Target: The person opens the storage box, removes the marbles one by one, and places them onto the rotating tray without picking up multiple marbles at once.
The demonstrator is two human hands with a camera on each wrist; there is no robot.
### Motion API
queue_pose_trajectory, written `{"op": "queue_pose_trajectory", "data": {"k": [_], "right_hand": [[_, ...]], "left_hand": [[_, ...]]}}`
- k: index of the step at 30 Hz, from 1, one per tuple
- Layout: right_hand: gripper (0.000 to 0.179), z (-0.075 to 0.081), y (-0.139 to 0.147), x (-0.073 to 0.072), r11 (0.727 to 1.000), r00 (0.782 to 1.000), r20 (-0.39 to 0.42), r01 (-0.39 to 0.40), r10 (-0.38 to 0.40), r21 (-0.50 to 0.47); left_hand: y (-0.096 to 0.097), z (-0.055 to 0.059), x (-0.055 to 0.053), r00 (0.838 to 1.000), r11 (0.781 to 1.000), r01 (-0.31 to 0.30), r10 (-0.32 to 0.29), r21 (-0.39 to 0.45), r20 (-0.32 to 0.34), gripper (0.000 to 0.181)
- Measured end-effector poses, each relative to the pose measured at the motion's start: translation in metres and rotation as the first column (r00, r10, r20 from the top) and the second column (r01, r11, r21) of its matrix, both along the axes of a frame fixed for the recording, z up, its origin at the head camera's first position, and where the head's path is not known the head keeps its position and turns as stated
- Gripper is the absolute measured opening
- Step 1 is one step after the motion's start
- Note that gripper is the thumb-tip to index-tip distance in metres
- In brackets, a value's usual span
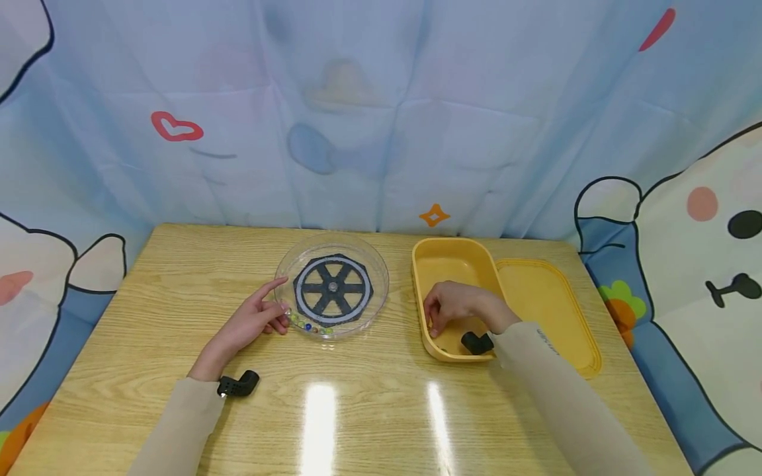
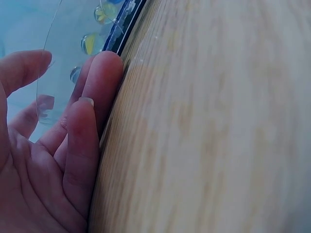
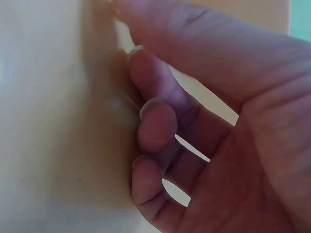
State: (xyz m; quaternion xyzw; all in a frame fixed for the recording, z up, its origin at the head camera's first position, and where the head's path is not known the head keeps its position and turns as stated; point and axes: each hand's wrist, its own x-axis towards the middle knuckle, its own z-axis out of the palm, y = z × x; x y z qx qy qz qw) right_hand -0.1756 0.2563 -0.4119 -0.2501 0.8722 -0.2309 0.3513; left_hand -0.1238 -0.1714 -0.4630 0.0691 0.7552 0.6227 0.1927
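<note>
A clear round dish (image 1: pixel 381 291) stands on the table, with a dark spoked wheel pattern (image 1: pixel 333 287) in its middle. Several glass marbles (image 1: pixel 307 326) lie along its near left edge, some with yellow swirls. My left hand (image 1: pixel 253 320) touches the dish's left side, index finger stretched out at the rim and the other fingers loosely bent. Inside the yellow box (image 1: pixel 421 271), my right hand (image 1: pixel 455 304) reaches down at the left wall with bent fingers. Thumb and index fingertip meet at the right wrist view's top edge; I cannot tell what is between them.
A flat yellow lid (image 1: pixel 544 304) lies to the right of the box. The wooden table (image 1: pixel 196 277) ends at a printed blue curtain (image 1: pixel 369 178) at the back. A small greenish marble (image 1: pixel 443 350) shows in the box's near end.
</note>
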Motion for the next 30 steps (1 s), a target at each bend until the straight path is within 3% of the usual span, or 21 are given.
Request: {"op": "queue_pose_trajectory", "data": {"k": [10,19,25,30], "right_hand": [[0.015,-0.003,-0.001,0.001,1.000,1.000,-0.001,0.028,-0.028,0.001],[0.009,-0.002,0.006,0.001,0.990,0.999,0.035,0.031,-0.026,-0.136],[0.009,0.001,0.013,0.001,0.969,0.996,0.025,0.088,-0.085,-0.232],[0.011,0.010,0.016,0.002,0.927,0.984,0.049,0.175,-0.168,-0.332]], "left_hand": [[0.000,0.002,0.001,1.000,1.000,-0.002,0.002,-0.010,0.000,0.062],[0.001,0.001,0.001,1.000,1.000,-0.001,0.001,-0.007,-0.002,0.062],[0.000,0.000,0.001,1.000,1.000,0.004,-0.005,-0.024,-0.007,0.063],[0.000,0.000,0.001,1.000,1.000,0.003,-0.003,-0.020,-0.003,0.063]]}}
